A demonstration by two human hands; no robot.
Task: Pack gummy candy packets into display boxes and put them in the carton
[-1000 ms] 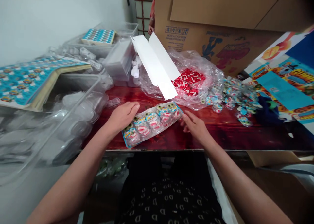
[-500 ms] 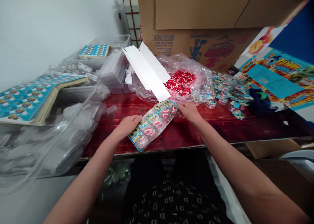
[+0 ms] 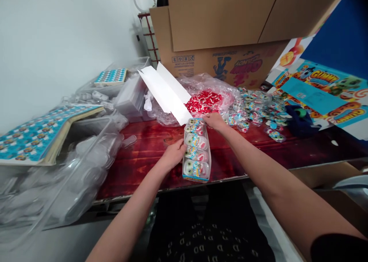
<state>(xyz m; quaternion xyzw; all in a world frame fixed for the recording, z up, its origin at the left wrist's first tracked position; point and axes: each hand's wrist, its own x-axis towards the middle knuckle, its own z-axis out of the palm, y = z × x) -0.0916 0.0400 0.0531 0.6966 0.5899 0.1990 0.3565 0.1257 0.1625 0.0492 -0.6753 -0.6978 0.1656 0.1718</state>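
Note:
A narrow open display box [image 3: 209,154] lies lengthwise near the table's front edge, its white lid [image 3: 165,91] folded back away from me. Inside it sit several clear plastic candy packs [image 3: 197,169] with blue, green and red-white contents. My left hand [image 3: 174,154] grips the box's left side, thumb and fingers at the wall. With fingers closed, my right hand [image 3: 215,121] holds the far right corner; some of its fingertips are hidden. Just beyond the box, red and white gummies [image 3: 204,101] lie in an open clear plastic bag [image 3: 230,86].
Loose candy packs [image 3: 260,105] are heaped at the right, beside a dark blue item [image 3: 301,122] and printed cardboard [image 3: 324,89]. Clear plastic tubs [image 3: 94,139] with empty shells and printed sheets [image 3: 43,130] stand left. A large carton [image 3: 209,63] blocks the back.
The box has turned from slanting to nearly straight toward me and now rests flatter, its open top facing up. My left hand has moved right along with it.

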